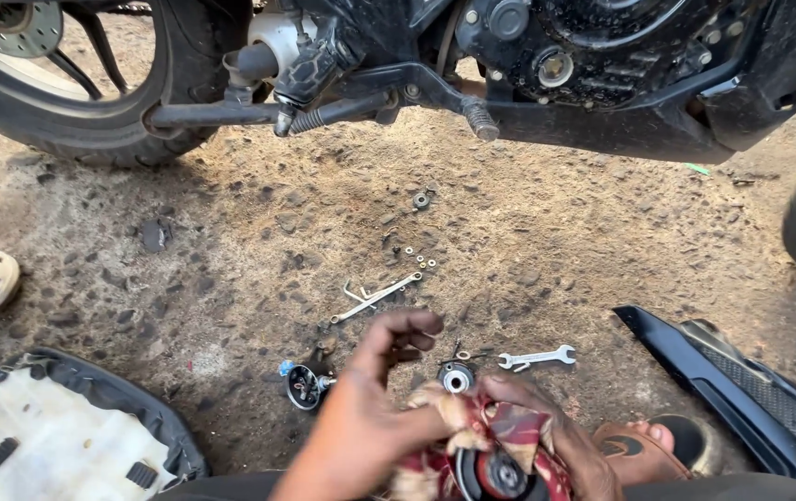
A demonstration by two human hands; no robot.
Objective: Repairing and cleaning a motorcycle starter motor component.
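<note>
Near the bottom edge, both hands clamp a soft red patterned rag (472,429) around a round metal part (500,475), left hand (361,417) and right hand (556,436); it looks heavy, rigid, probably greasy, best gripped by its rim.

Both hands (472,431) rub red rag (472,427) on round part (500,473).

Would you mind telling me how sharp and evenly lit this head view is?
Head view: the left hand is motion-blurred, the spanner on the ground stays sharp; the motorcycle throws shade along the top, sunlit dirt below; no glare.
</note>
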